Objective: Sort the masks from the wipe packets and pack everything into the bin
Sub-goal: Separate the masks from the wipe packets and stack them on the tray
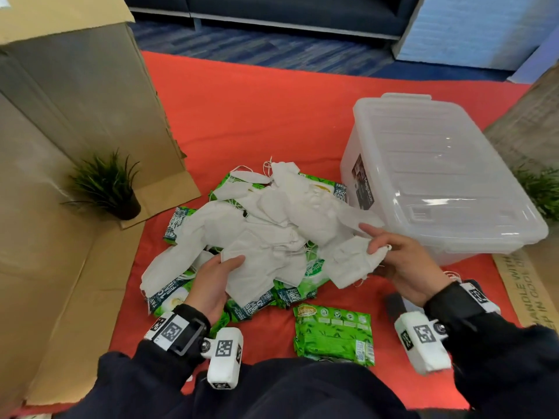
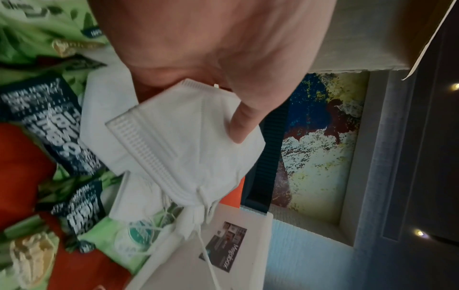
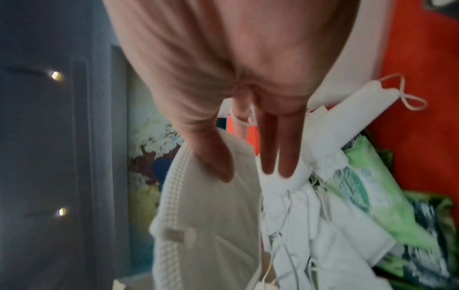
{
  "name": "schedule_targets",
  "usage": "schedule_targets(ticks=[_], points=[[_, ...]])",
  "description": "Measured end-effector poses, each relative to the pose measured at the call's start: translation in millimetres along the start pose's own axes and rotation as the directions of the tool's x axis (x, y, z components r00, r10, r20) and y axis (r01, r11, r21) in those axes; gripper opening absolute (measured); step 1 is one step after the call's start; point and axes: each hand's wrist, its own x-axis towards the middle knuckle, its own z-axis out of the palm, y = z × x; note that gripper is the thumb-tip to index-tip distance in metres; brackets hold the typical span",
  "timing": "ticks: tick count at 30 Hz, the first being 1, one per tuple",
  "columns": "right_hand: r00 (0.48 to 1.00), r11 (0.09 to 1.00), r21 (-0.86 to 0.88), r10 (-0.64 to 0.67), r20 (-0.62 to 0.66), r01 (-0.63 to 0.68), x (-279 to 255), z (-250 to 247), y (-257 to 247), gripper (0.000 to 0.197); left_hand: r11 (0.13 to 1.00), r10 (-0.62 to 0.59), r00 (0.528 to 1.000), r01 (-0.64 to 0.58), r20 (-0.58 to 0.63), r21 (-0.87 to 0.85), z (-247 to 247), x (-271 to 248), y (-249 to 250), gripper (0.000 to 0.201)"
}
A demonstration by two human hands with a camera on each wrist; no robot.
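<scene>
A heap of white folded masks (image 1: 272,225) lies on top of several green wipe packets (image 1: 311,273) on the red cloth. My left hand (image 1: 217,276) grips a stack of masks (image 2: 183,141) at the heap's near left, thumb on top. My right hand (image 1: 390,252) holds a bunch of masks (image 1: 354,261) at the heap's right edge, thumb pressing one mask (image 3: 211,215) and fingers (image 3: 278,153) over the others. One wipe packet (image 1: 334,334) lies apart, close to me. The clear plastic bin (image 1: 438,182) sits to the right with its lid on.
A large cardboard box (image 1: 75,95) stands at the left with flaps spread on the floor. A small potted plant (image 1: 112,189) sits beside it, and another plant (image 1: 541,189) is right of the bin. Bare red cloth (image 1: 257,110) stretches beyond the heap.
</scene>
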Motion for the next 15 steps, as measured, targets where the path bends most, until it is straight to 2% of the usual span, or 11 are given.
schedule_targets(ticks=[1, 3, 6, 8, 10, 12, 13, 15], points=[[1.0, 0.999, 0.05, -0.012, 0.024, 0.011, -5, 2, 1, 0.023, 1.0, -0.018, 1.0, 0.019, 0.025, -0.017, 5, 1, 0, 0.028], [0.998, 0.994, 0.1, -0.056, 0.016, 0.054, -10, 9, 9, 0.019, 0.997, -0.045, 0.995, 0.05, 0.094, -0.054, 18, 2, -1, 0.029], [0.997, 0.991, 0.117, -0.074, 0.01, 0.073, -12, 32, 26, 0.046, 0.996, -0.095, 0.979, 0.094, 0.182, 0.011, 46, 1, -8, 0.032], [0.997, 0.995, 0.072, -0.069, 0.045, 0.065, -9, 47, 36, 0.041, 0.986, -0.161, 0.949, 0.141, 0.272, 0.093, 65, -4, -13, 0.032], [0.995, 0.995, -0.028, -0.09, 0.039, 0.091, -7, 59, 44, 0.035, 0.98, -0.183, 0.91, 0.142, 0.373, 0.137, 80, -6, -18, 0.04], [0.996, 0.996, -0.035, -0.082, -0.034, 0.081, -6, 66, 47, 0.043, 0.98, -0.114, 0.945, 0.057, 0.307, 0.189, 85, -1, -19, 0.056], [0.995, 0.999, 0.011, -0.047, -0.084, 0.048, -6, 67, 45, 0.043, 0.975, -0.053, 0.973, 0.002, 0.223, 0.221, 84, 3, -17, 0.055], [0.981, 0.989, 0.145, 0.047, -0.187, -0.02, -7, 62, 37, 0.03, 0.967, 0.068, 0.991, -0.094, 0.115, 0.235, 78, 8, -8, 0.043]])
